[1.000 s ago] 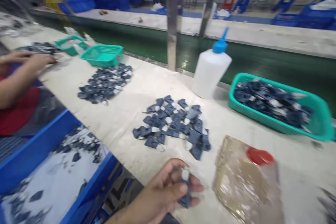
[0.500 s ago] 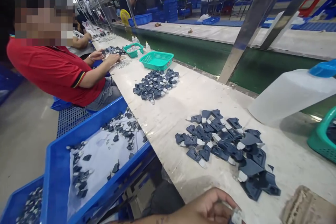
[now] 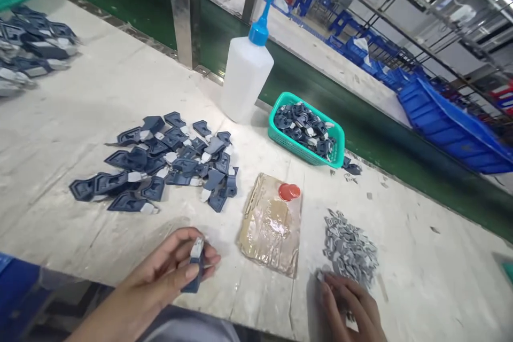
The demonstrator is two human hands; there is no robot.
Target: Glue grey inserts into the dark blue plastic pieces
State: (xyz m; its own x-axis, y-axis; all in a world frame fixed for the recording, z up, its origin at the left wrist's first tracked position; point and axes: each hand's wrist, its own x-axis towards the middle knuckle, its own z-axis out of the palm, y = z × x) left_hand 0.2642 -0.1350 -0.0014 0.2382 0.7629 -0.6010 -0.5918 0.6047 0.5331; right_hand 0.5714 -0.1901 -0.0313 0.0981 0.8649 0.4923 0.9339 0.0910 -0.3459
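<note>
My left hand [image 3: 176, 267] pinches a dark blue plastic part [image 3: 195, 272] with a whitish tip pointing up, just above the table's front edge. Beyond it lies a loose heap of similar dark blue parts [image 3: 184, 163] with whitish tips. My right hand [image 3: 350, 307] rests at the near side of a pile of small grey pieces [image 3: 348, 246]. Its thumb and forefinger are closed on what looks like a small grey piece [image 3: 319, 276], mostly hidden. Between the hands lies a shiny, tape-wrapped block [image 3: 270, 230] with a red cap [image 3: 289, 192] on it.
A white bottle with a blue nozzle [image 3: 248, 75] stands at the back, beside a metal post [image 3: 184, 16]. A green basket [image 3: 304, 155] holds more dark parts. Another heap [image 3: 36, 48] lies far left. Blue bins [image 3: 452, 123] stand beyond the green channel [image 3: 352, 112].
The view has swung right, away from the co-worker in red, bringing the block, grey pile and my right hand into sight. My left hand still holds a part.
</note>
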